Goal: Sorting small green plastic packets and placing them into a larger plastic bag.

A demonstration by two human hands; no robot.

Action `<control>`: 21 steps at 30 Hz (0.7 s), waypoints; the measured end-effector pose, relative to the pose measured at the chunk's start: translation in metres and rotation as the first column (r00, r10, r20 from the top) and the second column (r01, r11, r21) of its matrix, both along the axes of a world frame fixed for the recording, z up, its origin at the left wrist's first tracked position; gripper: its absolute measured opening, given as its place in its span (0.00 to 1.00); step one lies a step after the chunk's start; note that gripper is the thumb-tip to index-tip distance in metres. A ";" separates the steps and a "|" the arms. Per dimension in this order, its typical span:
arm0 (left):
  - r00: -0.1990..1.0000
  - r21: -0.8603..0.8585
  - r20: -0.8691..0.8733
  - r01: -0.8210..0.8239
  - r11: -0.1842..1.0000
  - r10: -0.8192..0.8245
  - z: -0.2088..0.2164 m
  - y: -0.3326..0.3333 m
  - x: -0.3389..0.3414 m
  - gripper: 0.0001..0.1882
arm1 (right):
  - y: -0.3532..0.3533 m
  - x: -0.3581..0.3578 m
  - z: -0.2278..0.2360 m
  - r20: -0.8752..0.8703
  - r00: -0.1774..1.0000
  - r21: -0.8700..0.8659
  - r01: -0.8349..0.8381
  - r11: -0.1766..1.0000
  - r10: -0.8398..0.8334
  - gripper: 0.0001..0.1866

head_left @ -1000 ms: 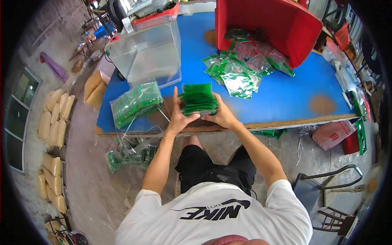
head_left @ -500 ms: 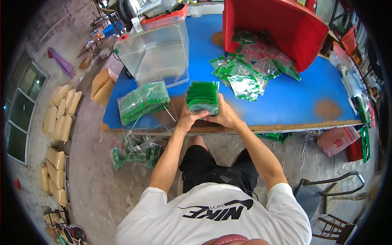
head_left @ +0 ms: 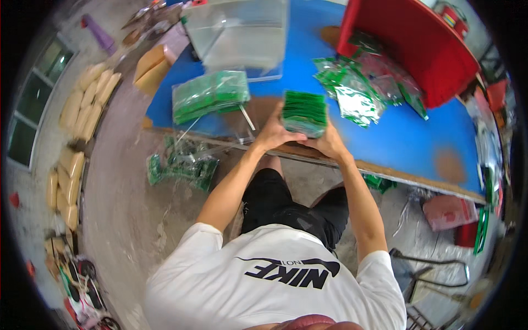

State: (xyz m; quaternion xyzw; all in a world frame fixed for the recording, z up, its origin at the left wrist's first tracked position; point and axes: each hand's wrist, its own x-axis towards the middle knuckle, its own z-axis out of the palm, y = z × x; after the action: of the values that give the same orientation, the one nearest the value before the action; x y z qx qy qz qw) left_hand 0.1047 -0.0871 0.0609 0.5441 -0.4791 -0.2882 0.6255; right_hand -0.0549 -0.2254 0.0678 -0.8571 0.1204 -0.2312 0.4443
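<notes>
A thick stack of green-edged plastic packets (head_left: 304, 113) stands upright between my two hands over the table's front edge. My left hand (head_left: 275, 133) is wrapped round its left side, and my right hand (head_left: 331, 143) closes on its right side. The thumbs come together low on the near face. To the left, a clear plastic bag filled with similar green packets (head_left: 212, 93) lies on the table, its loose open end hanging over the edge. Beyond my right hand lies a loose pile of green and clear packets (head_left: 357, 96).
The blue table (head_left: 407, 137) has worn brown patches. A red bin (head_left: 418, 44) lies tipped behind the pile, and a clear plastic box (head_left: 242, 38) stands at the back left. Bagged green packets (head_left: 187, 168) rest on the floor below. Tan sacks (head_left: 91, 104) line the left wall.
The view has turned and shifted, so the table appears tilted and the stack sits further right and higher. Both hands keep hold of the packet stack.
</notes>
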 end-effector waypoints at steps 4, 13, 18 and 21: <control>0.958 -0.089 0.268 -0.083 0.993 0.104 0.009 0.002 -0.011 0.46 | 0.003 -0.015 -0.001 -0.041 0.999 0.023 -0.003 1.000 0.004 0.51; 0.716 -0.188 -0.674 0.072 0.980 -0.181 -0.013 0.069 -0.045 0.42 | 0.058 -0.064 0.028 -0.072 0.996 0.822 0.033 0.569 0.047 0.49; 0.690 -0.141 -0.685 0.192 0.971 -0.236 -0.019 0.079 -0.052 0.46 | 0.119 -0.057 0.024 0.165 0.917 0.947 -0.045 -0.318 0.363 0.45; 0.793 -0.045 -0.544 0.298 0.953 -0.274 -0.006 0.089 -0.044 0.50 | 0.134 -0.063 -0.005 0.400 0.907 0.747 -0.239 -0.621 0.132 0.41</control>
State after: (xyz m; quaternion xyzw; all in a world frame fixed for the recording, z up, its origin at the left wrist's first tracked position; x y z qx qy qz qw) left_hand 0.0602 0.0017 0.0551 0.3742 -0.3519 -0.5321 0.6731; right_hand -0.1183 -0.0918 0.0630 -0.0025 0.0579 0.0733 0.9956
